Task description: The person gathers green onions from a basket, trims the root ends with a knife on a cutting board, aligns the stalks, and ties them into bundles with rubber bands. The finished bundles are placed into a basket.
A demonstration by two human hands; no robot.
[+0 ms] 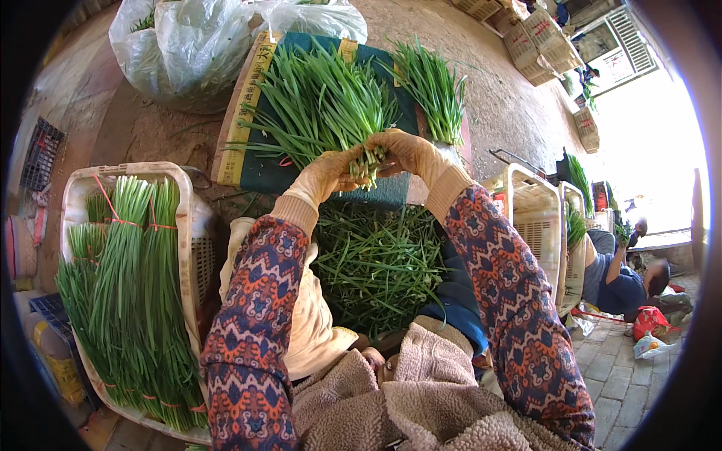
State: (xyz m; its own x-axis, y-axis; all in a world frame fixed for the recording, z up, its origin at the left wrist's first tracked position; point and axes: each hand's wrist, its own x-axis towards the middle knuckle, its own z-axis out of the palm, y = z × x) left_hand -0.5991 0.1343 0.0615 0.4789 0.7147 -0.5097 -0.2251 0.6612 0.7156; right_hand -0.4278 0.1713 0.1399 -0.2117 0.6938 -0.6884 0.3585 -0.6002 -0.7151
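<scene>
A loose bunch of Chinese chives [338, 96] lies fanned out on a low work surface covered in dark green cloth [389, 191]. My left hand [330, 169], in a tan glove, closes on the pale stem ends from the left. From the right, my right hand [406, 149], gloved alike, has its fingers around the same ends. The cut tips [366, 169] poke out between my hands, and some fingertips are hidden among them. A smaller chive bunch [434, 96] rests at the right side of the surface.
A plastic crate [186, 225] of tied chive bundles [121, 270] stands at my left. Loose trimmings [378, 265] cover the ground between my legs. A clear plastic bag [186, 51] sits beyond the work surface. Crates [533, 208] and a seated person [620, 282] are at right.
</scene>
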